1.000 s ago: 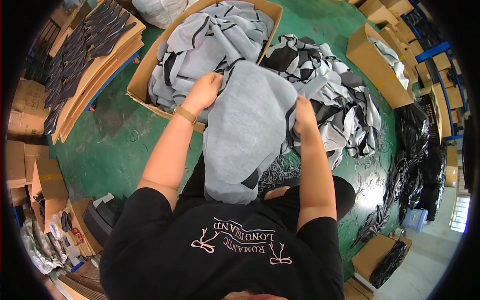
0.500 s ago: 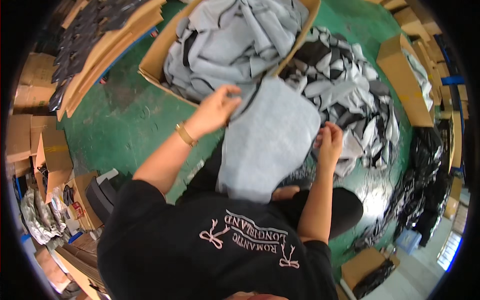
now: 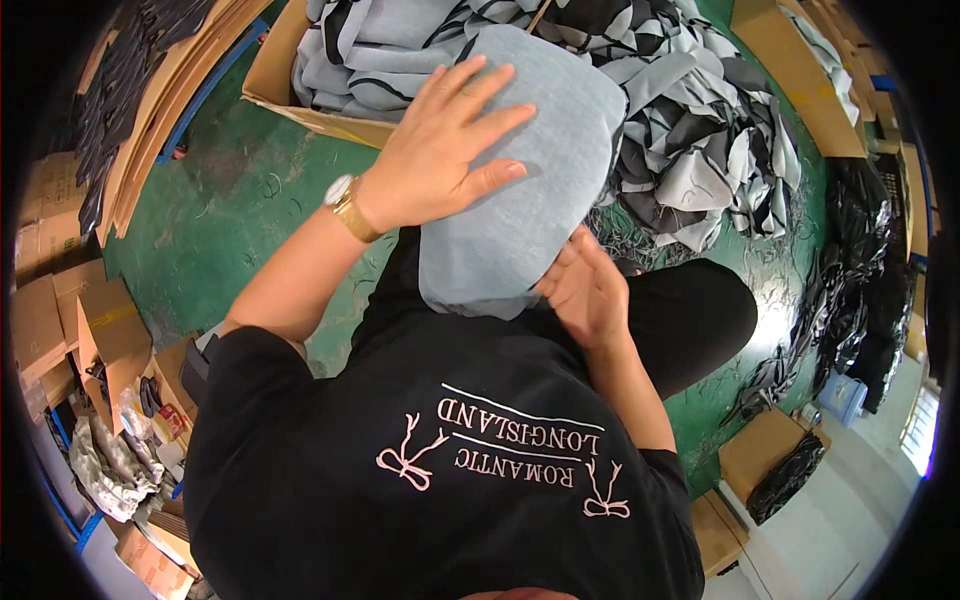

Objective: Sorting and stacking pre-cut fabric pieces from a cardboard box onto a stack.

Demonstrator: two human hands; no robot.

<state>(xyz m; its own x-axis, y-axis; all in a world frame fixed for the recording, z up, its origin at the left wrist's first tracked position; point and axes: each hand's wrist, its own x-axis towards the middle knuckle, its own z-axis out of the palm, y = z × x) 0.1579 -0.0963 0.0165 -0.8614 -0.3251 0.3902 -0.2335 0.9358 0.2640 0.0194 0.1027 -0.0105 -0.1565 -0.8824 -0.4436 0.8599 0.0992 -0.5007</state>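
Observation:
A pale grey fabric panel (image 3: 545, 130) with rounded corners lies over my lap, and its upper part reaches toward the carton. My left hand (image 3: 450, 150) lies flat on its upper face, fingers spread, with a gold watch on the wrist. At the panel's lower right edge is my right hand (image 3: 590, 290), palm showing and fingers stretched out along the edge; some fingertips are hidden there. The panel's near edge looks layered or folded. Just beyond it, similar grey pieces with black edges (image 3: 400, 30) fill a cardboard carton (image 3: 330, 124).
A heap of grey and black fabric scraps (image 3: 690, 180) covers the green floor (image 3: 225, 205) to the right. Flattened cardboard (image 3: 165, 130) stands at the left. Another carton (image 3: 800, 75) and black plastic bags (image 3: 860, 270) line the right side.
My left hand has gone from the panel's left edge to lying spread on its face. My right hand has moved down along the right edge. The view has shifted, with carton and heap higher.

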